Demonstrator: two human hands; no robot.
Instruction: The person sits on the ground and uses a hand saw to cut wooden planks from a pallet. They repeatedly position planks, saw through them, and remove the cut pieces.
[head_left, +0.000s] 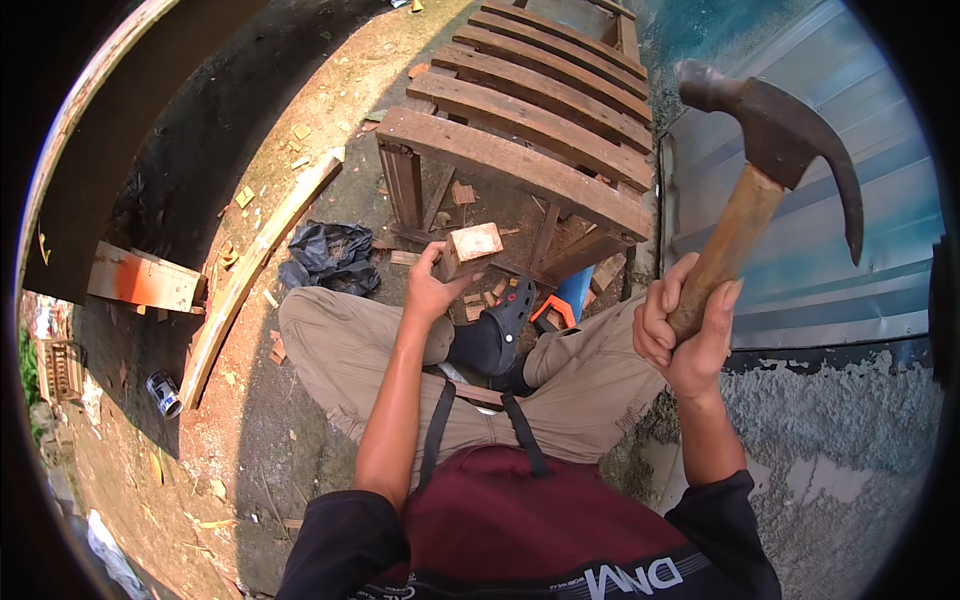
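Sitting on the ground, a person holds a tool in one hand and a bit of wood in the other. The right hand (690,325) is raised high, with all its fingers clenched tight around the wooden handle of a hammer (775,165). The hammer's dark metal head is up near the blue metal wall (850,270), with its curved claw pointing down to the right. The left hand (432,290) is lower, out past the knees. Its fingers and thumb grip a small wood block (468,245) from the side and hold it up off the ground. The block sits just in front of a slatted wooden bench (520,130). Little wood scraps (475,300) lie on the dirt under the block. A dark shoe (500,330) is just below them. A crumpled black bag (330,255) lies to the left, beside a long plank (260,265). Farther left is a can (163,393) on the ground.
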